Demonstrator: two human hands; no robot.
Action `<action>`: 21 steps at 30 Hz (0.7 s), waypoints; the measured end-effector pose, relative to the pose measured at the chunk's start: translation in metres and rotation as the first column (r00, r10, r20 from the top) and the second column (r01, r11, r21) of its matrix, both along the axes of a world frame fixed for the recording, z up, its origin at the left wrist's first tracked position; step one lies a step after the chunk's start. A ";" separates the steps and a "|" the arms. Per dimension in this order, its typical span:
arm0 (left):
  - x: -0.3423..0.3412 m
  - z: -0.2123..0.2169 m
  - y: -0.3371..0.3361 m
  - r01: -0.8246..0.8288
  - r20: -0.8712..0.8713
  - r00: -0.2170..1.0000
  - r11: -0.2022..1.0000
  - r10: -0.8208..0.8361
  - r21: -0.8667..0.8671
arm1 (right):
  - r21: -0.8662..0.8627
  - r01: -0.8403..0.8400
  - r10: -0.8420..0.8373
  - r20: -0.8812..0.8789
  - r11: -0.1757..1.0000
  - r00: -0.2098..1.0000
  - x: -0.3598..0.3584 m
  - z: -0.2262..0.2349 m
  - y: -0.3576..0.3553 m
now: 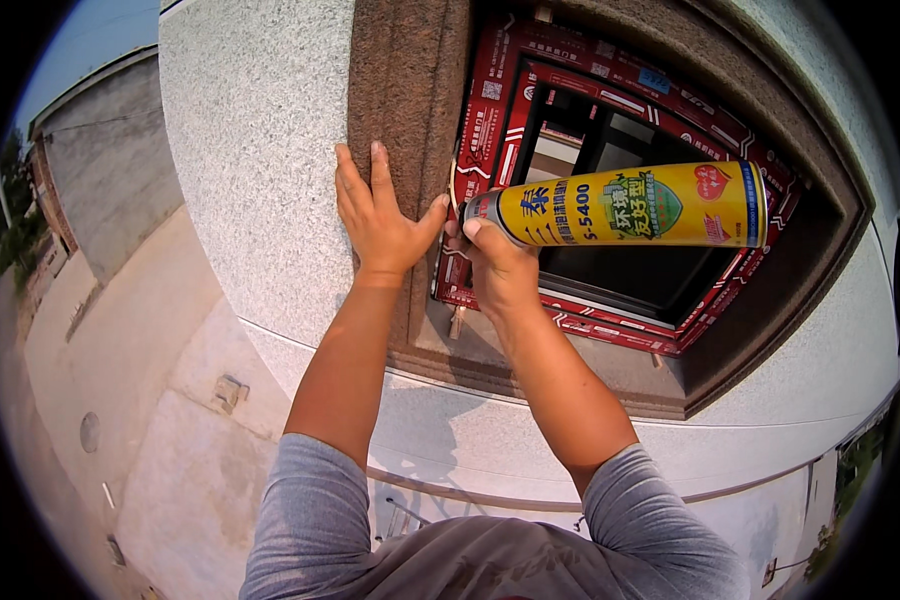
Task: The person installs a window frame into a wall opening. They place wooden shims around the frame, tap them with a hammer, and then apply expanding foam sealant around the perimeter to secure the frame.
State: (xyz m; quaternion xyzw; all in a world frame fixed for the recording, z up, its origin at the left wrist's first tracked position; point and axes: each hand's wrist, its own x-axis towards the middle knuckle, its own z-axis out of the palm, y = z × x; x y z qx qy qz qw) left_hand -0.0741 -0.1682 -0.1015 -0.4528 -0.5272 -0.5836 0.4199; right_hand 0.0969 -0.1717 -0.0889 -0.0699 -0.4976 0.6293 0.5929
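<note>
My right hand [498,265] grips the neck end of a yellow spray can [635,205], held sideways with its nozzle pointing left at the gap between the red-taped window frame [490,110] and the brown stone surround [405,90]. A thin tube curves from the nozzle into that gap. My left hand [375,215] lies flat, fingers up, against the brown stone surround just left of the nozzle, its thumb close to my right hand.
The window sits in a light speckled granite wall [260,140]. Dark glass [650,270] fills the frame. A stone sill [530,380] runs below. Far down to the left lie a concrete yard [120,340] and a grey building [105,150].
</note>
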 end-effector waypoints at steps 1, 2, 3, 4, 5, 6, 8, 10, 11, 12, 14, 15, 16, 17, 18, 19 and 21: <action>0.000 0.000 -0.001 -0.001 0.002 1.000 1.000 0.001 -0.006 | 0.004 0.005 -0.005 0.006 1.000 1.000 0.000 0.001 -0.001; -0.001 0.000 -0.002 -0.002 0.004 1.000 1.000 0.002 -0.011 | 0.001 -0.004 0.004 0.002 1.000 1.000 0.001 0.002 -0.003; -0.001 0.000 -0.003 -0.006 0.007 1.000 1.000 0.006 -0.021 | -0.002 -0.014 0.014 -0.002 1.000 1.000 0.002 0.004 -0.007; 0.000 0.000 -0.003 -0.007 0.011 1.000 1.000 0.007 -0.027 | -0.001 -0.022 0.022 -0.005 1.000 1.000 0.004 0.008 -0.011; 0.000 -0.001 -0.002 -0.008 0.015 1.000 0.999 0.009 -0.034 | 0.009 -0.011 0.011 -0.021 1.000 1.000 0.007 0.013 -0.016; 0.000 -0.001 -0.002 -0.005 0.014 1.000 0.999 0.005 -0.033 | 0.018 -0.001 0.001 -0.037 1.000 0.999 0.010 0.020 -0.024; -0.001 -0.001 -0.002 -0.001 0.009 1.000 1.000 0.001 -0.031 | 0.060 0.004 0.000 -0.061 0.998 0.998 0.012 0.026 -0.027; -0.002 -0.001 -0.001 0.001 0.005 1.000 1.000 -0.001 -0.014 | 0.123 -0.003 0.013 -0.076 0.992 0.997 0.009 0.032 -0.020; -0.002 -0.002 -0.001 0.002 0.002 1.000 1.000 -0.002 -0.007 | 0.119 0.004 0.002 -0.050 0.993 0.999 0.006 0.034 -0.014; -0.002 -0.002 -0.001 0.001 0.012 1.000 1.000 -0.001 -0.021 | 0.129 -0.002 0.008 -0.042 0.992 0.999 0.003 0.036 -0.006; -0.001 -0.002 -0.001 0.002 0.031 1.000 0.999 -0.001 -0.047 | 0.149 -0.015 0.019 -0.025 0.989 0.999 -0.002 0.043 0.005; 0.000 -0.002 -0.001 0.006 0.030 1.000 0.999 -0.005 -0.044 | 0.129 -0.005 0.010 -0.037 0.992 0.999 -0.004 0.044 0.006; 0.000 -0.003 -0.001 0.009 0.030 1.000 0.999 -0.007 -0.042 | 0.120 -0.010 0.013 -0.026 0.993 1.000 -0.005 0.045 0.008; -0.001 -0.003 -0.002 0.011 0.029 1.000 0.999 -0.010 -0.039 | 0.111 -0.015 0.016 -0.015 0.994 1.000 -0.005 0.045 0.011; -0.001 -0.002 -0.002 0.010 0.028 1.000 0.999 -0.009 -0.038 | 0.102 -0.019 0.019 -0.004 0.995 1.000 -0.006 0.044 0.012; -0.001 -0.002 -0.002 0.011 0.028 1.000 0.999 -0.010 -0.036 | 0.111 -0.014 0.014 -0.001 0.994 1.000 -0.005 0.045 0.012; 0.000 -0.002 -0.002 0.013 0.030 0.999 0.999 -0.012 -0.038 | 0.129 -0.004 0.003 0.005 0.992 1.000 -0.004 0.044 0.011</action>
